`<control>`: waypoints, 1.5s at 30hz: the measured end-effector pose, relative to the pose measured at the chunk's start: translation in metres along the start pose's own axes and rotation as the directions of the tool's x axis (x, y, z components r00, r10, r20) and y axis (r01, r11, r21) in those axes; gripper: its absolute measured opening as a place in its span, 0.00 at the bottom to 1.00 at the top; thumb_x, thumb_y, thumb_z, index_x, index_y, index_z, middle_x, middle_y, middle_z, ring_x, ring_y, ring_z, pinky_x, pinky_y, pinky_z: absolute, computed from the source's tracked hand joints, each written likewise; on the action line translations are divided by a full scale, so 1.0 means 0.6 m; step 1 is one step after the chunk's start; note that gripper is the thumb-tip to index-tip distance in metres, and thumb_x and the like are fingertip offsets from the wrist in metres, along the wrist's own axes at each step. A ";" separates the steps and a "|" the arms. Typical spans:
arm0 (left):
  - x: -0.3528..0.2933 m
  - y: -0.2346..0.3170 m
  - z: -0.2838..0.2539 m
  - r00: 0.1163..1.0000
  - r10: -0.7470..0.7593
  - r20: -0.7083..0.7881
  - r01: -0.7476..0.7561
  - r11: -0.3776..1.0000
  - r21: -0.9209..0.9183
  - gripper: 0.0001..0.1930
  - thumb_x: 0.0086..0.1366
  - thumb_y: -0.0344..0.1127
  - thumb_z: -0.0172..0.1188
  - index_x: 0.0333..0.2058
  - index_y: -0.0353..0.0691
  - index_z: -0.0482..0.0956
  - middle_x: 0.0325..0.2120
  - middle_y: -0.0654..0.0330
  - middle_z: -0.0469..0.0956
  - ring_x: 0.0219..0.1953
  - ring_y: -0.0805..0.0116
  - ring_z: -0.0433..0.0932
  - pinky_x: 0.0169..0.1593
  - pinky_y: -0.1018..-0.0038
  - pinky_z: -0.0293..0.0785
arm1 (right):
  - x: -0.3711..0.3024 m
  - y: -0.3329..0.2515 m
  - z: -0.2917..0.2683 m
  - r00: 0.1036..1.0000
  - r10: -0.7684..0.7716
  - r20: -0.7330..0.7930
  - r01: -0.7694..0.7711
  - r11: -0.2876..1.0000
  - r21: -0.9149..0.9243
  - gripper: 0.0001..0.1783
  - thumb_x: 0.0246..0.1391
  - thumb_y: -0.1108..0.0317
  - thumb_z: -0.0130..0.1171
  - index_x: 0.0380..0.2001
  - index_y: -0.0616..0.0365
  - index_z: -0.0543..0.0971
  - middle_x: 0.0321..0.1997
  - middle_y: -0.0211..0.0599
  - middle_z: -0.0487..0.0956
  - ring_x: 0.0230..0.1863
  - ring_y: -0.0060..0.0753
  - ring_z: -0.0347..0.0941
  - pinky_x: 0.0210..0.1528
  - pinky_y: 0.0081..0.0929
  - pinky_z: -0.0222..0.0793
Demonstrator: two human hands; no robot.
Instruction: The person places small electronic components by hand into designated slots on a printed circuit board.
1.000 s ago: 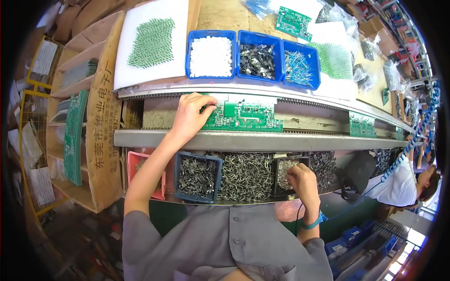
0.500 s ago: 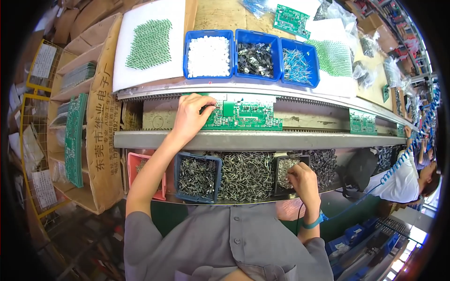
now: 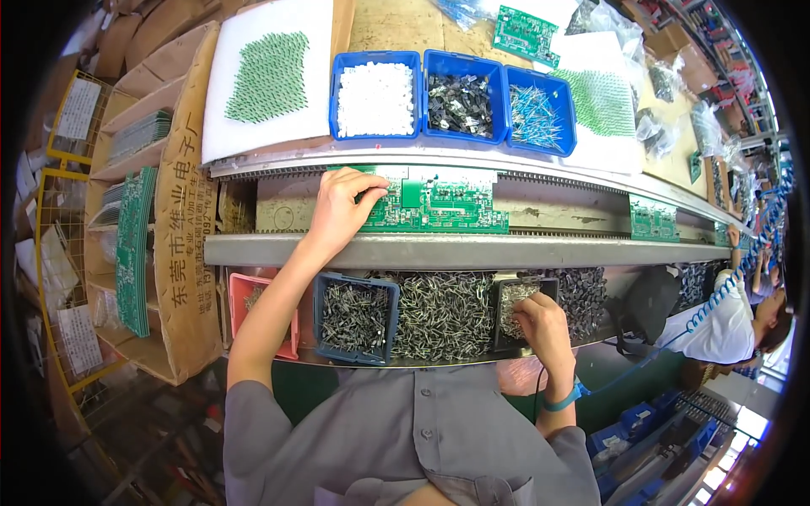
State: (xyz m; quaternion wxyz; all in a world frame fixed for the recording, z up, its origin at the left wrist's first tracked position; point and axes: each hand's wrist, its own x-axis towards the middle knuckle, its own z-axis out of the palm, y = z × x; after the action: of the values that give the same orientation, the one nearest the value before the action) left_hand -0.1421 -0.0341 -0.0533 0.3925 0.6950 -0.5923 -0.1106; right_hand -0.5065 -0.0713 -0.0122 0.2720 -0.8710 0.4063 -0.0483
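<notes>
A green circuit board [image 3: 460, 207] lies between the two conveyor rails. My left hand [image 3: 342, 207] is over its left end, thumb and forefinger pinched close to the surface; whatever sits between the fingertips is too small to make out. My right hand [image 3: 544, 329] reaches into a small black bin [image 3: 504, 343] of tiny pale metallic parts, its fingers drawn together. The fingertips hide what they hold, if anything. A blue strap [image 3: 564, 400] goes round my right wrist, joined to a coiled cord.
Beyond the rails stand blue bins of white parts [image 3: 375, 99], black parts [image 3: 460, 105] and blue leaded parts [image 3: 536, 118]. Nearer are a pink bin [image 3: 291, 333], a dark blue bin [image 3: 354, 316] and loose leaded parts [image 3: 443, 316]. A cardboard rack [image 3: 190, 278] holds boards at left. A co-worker [image 3: 713, 325] sits at right.
My right hand has shifted slightly left and down within the small black bin. My left hand stays at the same end of the board, almost unmoved.
</notes>
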 end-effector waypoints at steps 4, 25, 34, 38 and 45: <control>-0.001 -0.001 0.001 1.000 -0.007 0.004 0.007 1.000 0.000 0.04 0.53 0.31 0.65 0.30 0.41 0.83 0.26 0.61 0.81 0.33 0.64 0.78 0.44 0.68 0.65 | 0.001 -0.002 -0.002 0.999 -0.024 -0.024 0.025 0.999 0.027 0.04 0.42 0.78 0.60 0.25 0.60 0.77 0.25 0.41 0.73 0.30 0.48 0.72 0.32 0.40 0.68; 0.001 0.008 0.004 0.983 0.175 0.060 -0.184 0.959 0.215 0.06 0.50 0.29 0.66 0.29 0.41 0.82 0.33 0.64 0.76 0.44 0.63 0.72 0.47 0.66 0.64 | -0.013 0.002 -0.009 0.993 -0.009 -0.121 0.009 1.000 0.004 0.06 0.44 0.79 0.60 0.29 0.64 0.79 0.30 0.45 0.78 0.33 0.48 0.75 0.37 0.37 0.71; -0.003 0.106 0.020 0.941 0.276 0.197 -0.289 0.956 0.040 0.09 0.50 0.27 0.64 0.33 0.40 0.79 0.36 0.59 0.74 0.42 0.57 0.73 0.46 0.64 0.67 | -0.006 0.002 -0.012 0.995 -0.030 -0.095 0.028 0.999 -0.017 0.04 0.48 0.75 0.58 0.30 0.61 0.76 0.26 0.43 0.76 0.31 0.48 0.73 0.34 0.39 0.69; -0.024 0.178 0.079 0.821 0.439 0.365 -0.408 0.898 -0.164 0.08 0.52 0.29 0.62 0.33 0.39 0.78 0.32 0.59 0.76 0.37 0.58 0.76 0.41 0.64 0.71 | -0.007 0.010 -0.014 0.997 -0.015 -0.073 0.011 0.999 -0.045 0.03 0.49 0.75 0.57 0.30 0.61 0.76 0.25 0.44 0.75 0.30 0.48 0.73 0.34 0.40 0.69; -0.074 0.265 0.191 0.671 0.564 0.481 -0.595 0.797 -0.103 0.05 0.48 0.31 0.57 0.25 0.38 0.77 0.26 0.60 0.76 0.31 0.64 0.76 0.34 0.70 0.70 | 0.022 -0.004 -0.051 0.979 -0.073 -0.192 0.071 0.997 -0.017 0.05 0.46 0.80 0.58 0.29 0.63 0.77 0.29 0.44 0.75 0.33 0.49 0.72 0.36 0.39 0.69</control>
State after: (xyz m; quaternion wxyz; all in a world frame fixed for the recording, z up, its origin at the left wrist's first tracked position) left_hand -0.3424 -0.0397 -0.0363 0.2224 0.4313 -0.8641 -0.1337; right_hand -0.5054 -0.0926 0.0131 0.2252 -0.8777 0.3991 -0.1403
